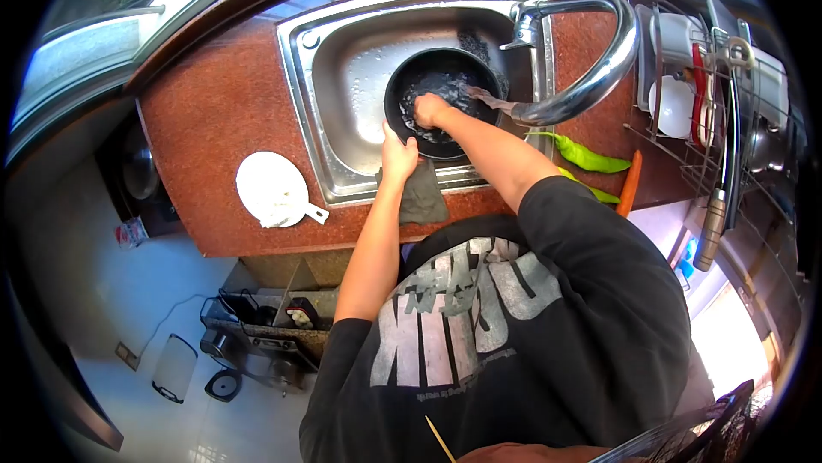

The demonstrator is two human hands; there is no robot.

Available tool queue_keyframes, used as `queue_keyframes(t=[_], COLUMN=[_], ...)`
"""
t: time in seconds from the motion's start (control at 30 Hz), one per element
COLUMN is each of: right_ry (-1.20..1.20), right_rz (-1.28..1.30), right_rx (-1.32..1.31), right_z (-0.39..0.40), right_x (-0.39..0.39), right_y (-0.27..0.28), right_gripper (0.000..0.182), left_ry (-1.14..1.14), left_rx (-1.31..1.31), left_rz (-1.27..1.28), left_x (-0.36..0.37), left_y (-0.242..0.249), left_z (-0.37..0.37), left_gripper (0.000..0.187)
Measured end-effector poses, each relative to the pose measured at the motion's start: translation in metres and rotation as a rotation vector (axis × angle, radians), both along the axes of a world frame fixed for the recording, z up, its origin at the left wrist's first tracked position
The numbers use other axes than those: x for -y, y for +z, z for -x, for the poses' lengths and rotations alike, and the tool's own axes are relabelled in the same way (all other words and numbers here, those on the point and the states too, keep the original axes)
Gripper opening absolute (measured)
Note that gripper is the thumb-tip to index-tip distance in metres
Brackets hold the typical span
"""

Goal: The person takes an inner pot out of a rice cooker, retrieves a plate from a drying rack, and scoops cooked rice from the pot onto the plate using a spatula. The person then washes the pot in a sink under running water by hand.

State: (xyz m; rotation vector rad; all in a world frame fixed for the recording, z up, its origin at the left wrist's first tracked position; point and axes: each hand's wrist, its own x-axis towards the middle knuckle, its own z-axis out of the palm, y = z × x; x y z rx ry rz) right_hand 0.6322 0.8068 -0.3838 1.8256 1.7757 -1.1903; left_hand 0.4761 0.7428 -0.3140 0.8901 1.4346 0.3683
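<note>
Gripping noted: black pan (443, 99) held in the sink (342, 77), under the faucet (591, 69) | left hand (397, 157) clamped on near rim | right hand (428, 108) fisted inside, contents not discernible | pan judged heavy, stiff, slippery when wet; rim best taken | grey cloth (422, 196) on table (214, 112) edge.

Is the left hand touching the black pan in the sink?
Touching. The head view shows the left hand gripping the near rim of the black pan, fingers overlapping its edge with no gap.
</note>
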Motion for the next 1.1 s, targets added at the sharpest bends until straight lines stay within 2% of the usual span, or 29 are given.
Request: queue_keyframes(t=[0.07,0.1,0.13,0.2,0.27,0.3,0.33,0.4,0.43,0.53,0.57,0.6,0.67,0.73,0.8,0.87,0.93,0.97,1.0,1.07,1.1], right_ry=[0.447,0.298,0.332,-0.122,-0.461,-0.545,-0.548,0.165,0.173,-0.427,-0.433,-0.437,0.032,0.025,-0.244,-0.202,0.128,0.063,0.065,-0.126,0.046], right_rz=[0.304,0.279,0.137,-0.359,-0.103,0.047,0.046,-0.017,-0.019,-0.448,-0.340,-0.337,-0.183,-0.121,-0.493,-0.535,-0.239,-0.182,-0.185,-0.363,-0.476], right_rx=[0.077,0.084,0.107,-0.004,-0.246,-0.257,-0.260,-0.053,-0.051,-0.132,-0.244,-0.248,-0.329,-0.265,-0.056,-0.128,-0.310,-0.157,-0.151,0.017,-0.053], right_z=[-0.013,-0.020,-0.025,-0.030,-0.033,-0.035,-0.040,-0.049,-0.051,-0.044,-0.041,-0.038,-0.036,-0.034,-0.033,-0.042,-0.044,-0.041,-0.043,-0.044,-0.048], right_x=[-0.014,-0.014,-0.013,-0.012,-0.026,-0.026,-0.020,-0.013,-0.015,-0.011,-0.018,-0.019,-0.016,-0.021,-0.025,-0.025,-0.025,-0.023,-0.025,-0.029,-0.025], right_y=[0.022,0.018,0.002,-0.029,-0.005,-0.012,-0.024,-0.037,-0.038,-0.029,-0.022,-0.019,-0.007,-0.003,-0.010,-0.026,-0.016,-0.011,-0.013,-0.019,-0.019], right_gripper=[0.026,0.026,0.023,0.020,0.018,0.017,0.017,0.016,0.016,0.018,0.018,0.018,0.017,0.016,0.016,0.017,0.020,0.019,0.019,0.018,0.017], left_ry=[0.010,0.008,0.008,0.007,0.014,0.004,-0.008,0.008,0.029,-0.055,-0.055,-0.064,-0.081,-0.038,-0.043,-0.064,-0.076,-0.079,-0.077,-0.039,-0.032], left_rx=[0.017,0.016,0.014,0.010,0.002,-0.010,-0.018,0.001,0.022,-0.091,-0.097,-0.116,-0.130,-0.070,-0.081,-0.112,-0.143,-0.170,-0.164,-0.091,-0.095], left_rz=[0.051,-0.023,-0.060,-0.085,-0.074,-0.076,-0.084,-0.001,0.085,-0.061,-0.059,-0.132,-0.205,-0.188,-0.185,-0.175,-0.169,-0.171,-0.175,-0.215,-0.216], left_x=[0.001,0.004,0.004,0.004,0.003,0.001,-0.003,-0.006,-0.007,-0.004,-0.003,-0.002,0.002,0.000,-0.003,-0.005,0.000,0.000,-0.001,-0.001,-0.004], left_y=[0.001,-0.007,-0.009,-0.011,-0.007,0.003,0.009,0.017,0.017,0.010,0.006,0.004,0.003,0.005,0.010,0.015,0.008,0.004,0.004,0.006,0.010], left_z=[0.000,-0.001,-0.001,-0.002,-0.002,-0.002,-0.003,-0.004,-0.005,-0.003,-0.002,-0.002,-0.001,-0.002,-0.005,-0.004,-0.001,-0.002,-0.003,-0.004,-0.005], left_gripper=[0.077,0.076,0.075,0.073,0.072,0.073,0.074,0.075,0.077,0.079,0.079,0.079,0.079,0.079,0.079,0.078,0.078,0.077,0.077,0.074,0.074])
